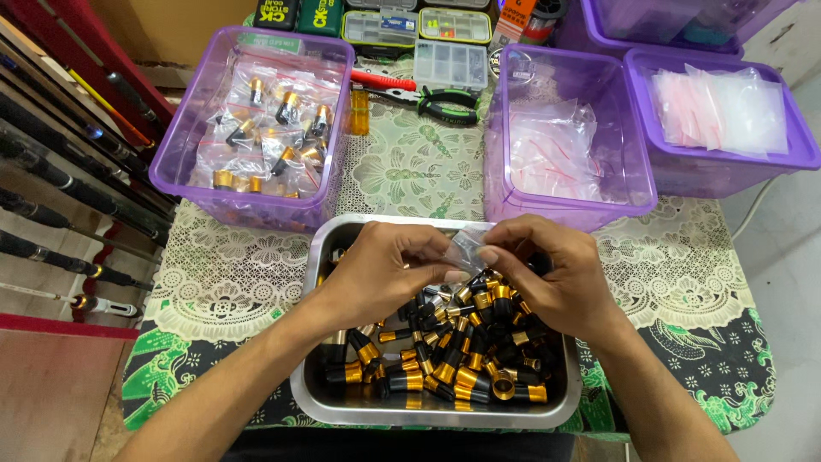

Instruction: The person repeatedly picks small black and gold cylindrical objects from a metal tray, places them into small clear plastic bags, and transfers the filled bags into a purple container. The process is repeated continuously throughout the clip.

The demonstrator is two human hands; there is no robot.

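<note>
Both hands meet over the far half of a steel tray (312, 402) and pinch one small clear plastic bag (466, 246) between them. The left hand (385, 269) grips the bag's near-left edge with thumb and fingertips; the right hand (547, 274) grips its right edge with thumb and forefinger. The bag is held above the tray and clear of its contents; whether anything is inside it cannot be determined. Directly below the hands, the tray holds a loose pile of black-and-gold cylindrical parts (453, 359), lying at mixed angles and touching one another. The tray rests on a table covered by a white lace cloth (214, 274) over a green patterned cloth (727, 376). Beyond the tray, at far left, a purple plastic bin (175, 167) contains bagged black-and-gold parts. At centre right, a second purple bin (505, 171) contains empty clear bags, and a third bin (804, 145) of bags stands just beside it at far right. Between the first two bins lie green-handled pliers (445, 103) and a clear compartment box (451, 65). Dark rods (60, 184) run along the left edge.
</note>
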